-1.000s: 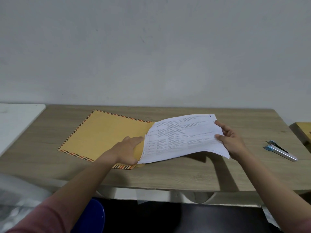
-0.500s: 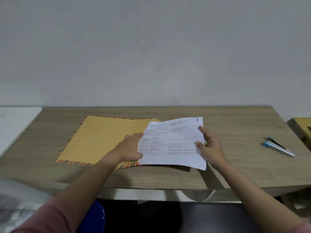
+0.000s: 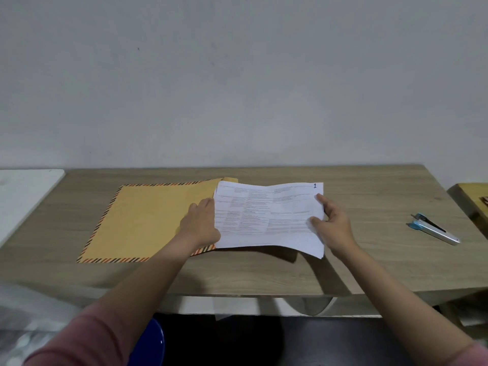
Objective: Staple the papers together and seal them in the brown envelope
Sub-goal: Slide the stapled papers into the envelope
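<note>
A brown envelope with a striped border lies flat on the wooden table, its opening facing right. A printed stack of white papers, marked "1" at the top right corner, lies with its left edge at that opening. My left hand holds the envelope's mouth at the upper flap beside the papers' left edge. My right hand pinches the papers' right edge between thumb and fingers. A blue and white stapler lies on the table to the right, apart from both hands.
A white surface adjoins the table on the left. A yellowish wooden object sits at the far right edge. A blue stool shows below the table's front edge. A grey wall stands behind.
The papers have come down from a raised, tilted pose to nearly flat on the table. My right hand moved left with them toward the envelope's mouth; my left hand stayed at the opening.
</note>
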Demonstrator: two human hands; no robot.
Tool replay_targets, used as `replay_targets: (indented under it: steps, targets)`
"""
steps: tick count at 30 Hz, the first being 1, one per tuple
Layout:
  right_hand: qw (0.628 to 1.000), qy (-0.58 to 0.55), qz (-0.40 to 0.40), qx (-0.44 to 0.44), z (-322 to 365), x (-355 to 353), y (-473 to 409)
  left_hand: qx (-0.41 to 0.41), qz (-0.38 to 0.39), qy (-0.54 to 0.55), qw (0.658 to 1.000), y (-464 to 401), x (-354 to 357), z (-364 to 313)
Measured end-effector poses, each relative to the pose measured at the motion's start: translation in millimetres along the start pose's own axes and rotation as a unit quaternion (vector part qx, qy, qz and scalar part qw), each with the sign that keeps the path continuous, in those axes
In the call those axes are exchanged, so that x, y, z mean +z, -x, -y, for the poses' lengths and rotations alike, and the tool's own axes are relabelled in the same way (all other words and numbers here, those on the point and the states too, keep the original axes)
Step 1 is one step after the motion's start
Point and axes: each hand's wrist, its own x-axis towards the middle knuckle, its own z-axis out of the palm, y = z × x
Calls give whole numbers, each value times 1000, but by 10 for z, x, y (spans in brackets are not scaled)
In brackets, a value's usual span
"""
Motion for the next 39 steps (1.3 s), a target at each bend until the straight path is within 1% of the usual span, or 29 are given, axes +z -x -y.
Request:
replay_targets:
  steps: [3,9,15,19,21,24,26,29,30,33,35,39]
  targets:
    - [1000,-7,-8,-5,93,-175,-52,-12,8,-14,1000,-21,-1,2]
    - [999,1,37,-9,255,-207,-130,28,14,-29,999,9,71,-146]
    - [999,-6,49,-11,220,82,-67,68,17,7,997,68,54,-362]
    - [999,6,47,-23,154,394,22,84,31,44,995,115,-5,-507]
    - [997,19,63,-30,145,562,76,93,31,59,993,142,-17,-588]
    - [992,58,107,-44,159,720,105,102,28,66,992,156,5,-632]
    - [985,103,131,-36,159,718,48,94,40,79,992,149,23,-582]
    - [965,222,134,-37,128,673,-37,89,47,107,989,160,54,-512]
    - [963,235,124,-36,118,681,-46,91,46,110,989,173,68,-515]
    - [976,193,104,-9,137,800,-39,99,38,117,988,216,124,-579]
    - [981,160,109,6,143,905,-30,101,23,140,985,231,152,-631]
    - [981,146,129,-14,153,1029,-23,104,9,171,980,221,159,-671]
